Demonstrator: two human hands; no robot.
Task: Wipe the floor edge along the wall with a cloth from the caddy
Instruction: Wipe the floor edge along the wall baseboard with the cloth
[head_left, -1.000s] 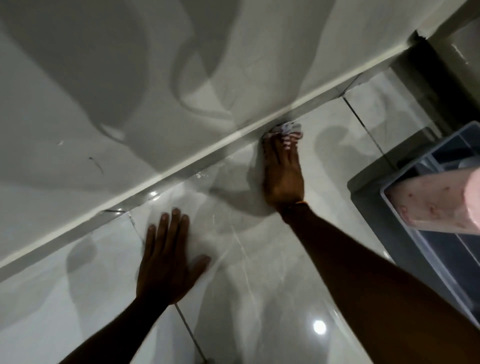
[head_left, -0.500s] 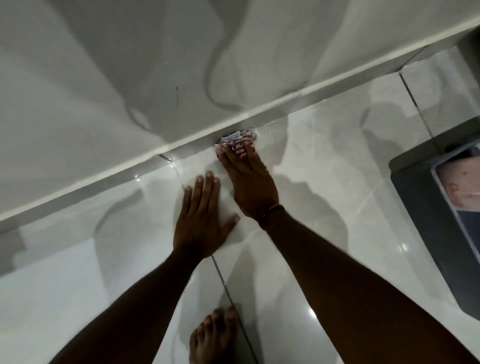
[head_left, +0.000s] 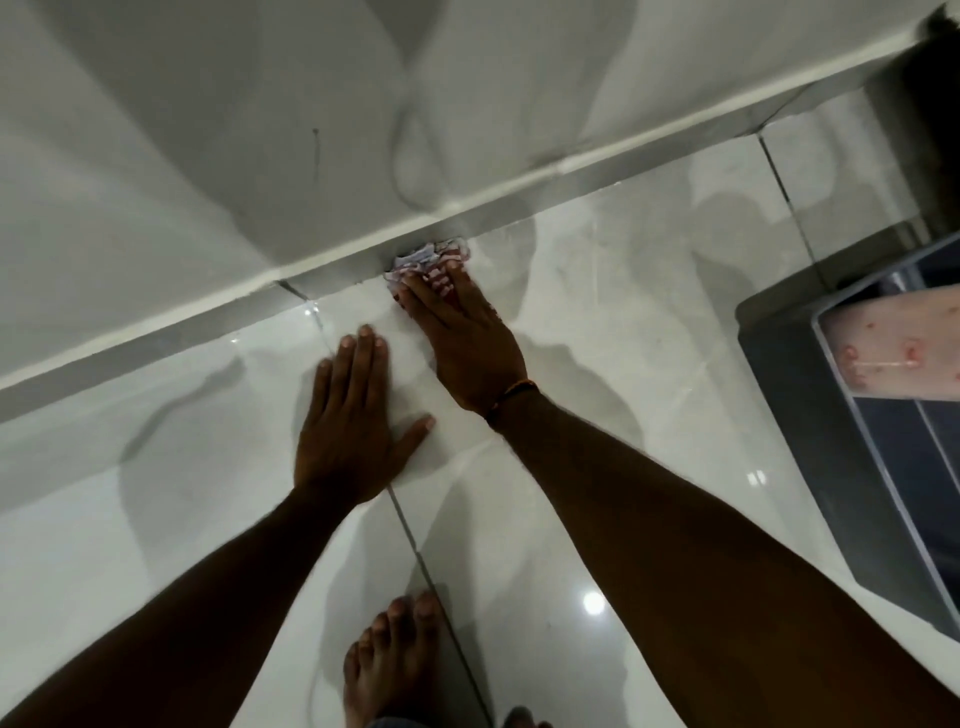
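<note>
A: What are you doing right now?

B: You are in the wiping part. Your right hand (head_left: 467, 338) lies flat on the cloth (head_left: 428, 260), fingers spread and pressing it down, not curled around it. The cloth is bunched up on the floor (head_left: 597, 364), touching the grey strip (head_left: 519, 205) at the bottom of the wall (head_left: 208, 130).

A: And the other hand?

B: Your left hand (head_left: 348, 426) is flat on the floor just beside it, holding nothing. I think it holds you up.

A: What comes next?

B: I think you need to slide the cloth along the edge. Keep it tight against the strip and keep pushing down.

A: What is the room like?

B: The floor is shiny pale tile with dark lines between. It may be slippery. Your bare foot (head_left: 389, 660) is near. The caddy (head_left: 831, 415) sits to your right, well apart from the cloth, with something pink (head_left: 893, 348) in it.
</note>
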